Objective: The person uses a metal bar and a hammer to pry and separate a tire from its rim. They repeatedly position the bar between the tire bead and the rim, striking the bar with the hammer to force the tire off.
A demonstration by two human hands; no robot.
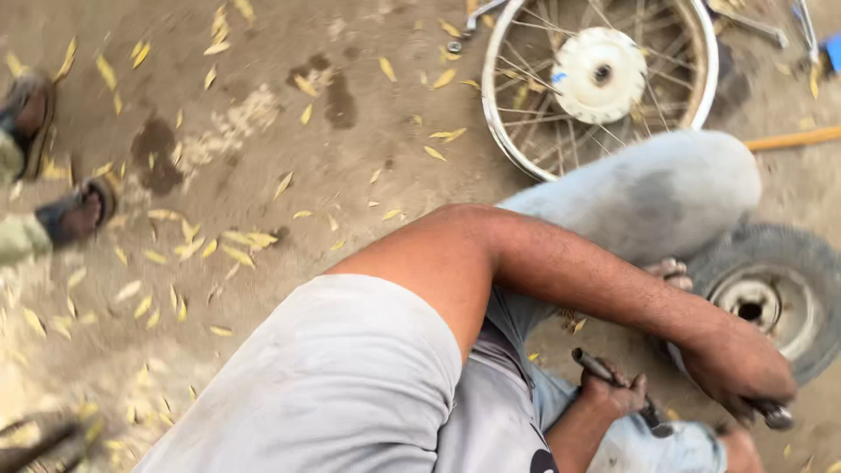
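Nearest, low in the view: right hand [616,393] fisted round the upper end of a dark metal bar [613,382], long axis slanting down and rightward toward the left hand [738,363]. Left hand, arm crossed over the bent knee, closed over the bar's far end, apparently pressing down, though blur hides the tip. Just beyond: small tyred wheel [775,293] flat on the dirt, nearer the left hand; farther off, spoked wheel rim [600,79].

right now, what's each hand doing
left hand: closed around a dark tool end
right hand: closed, gripping a dark metal bar
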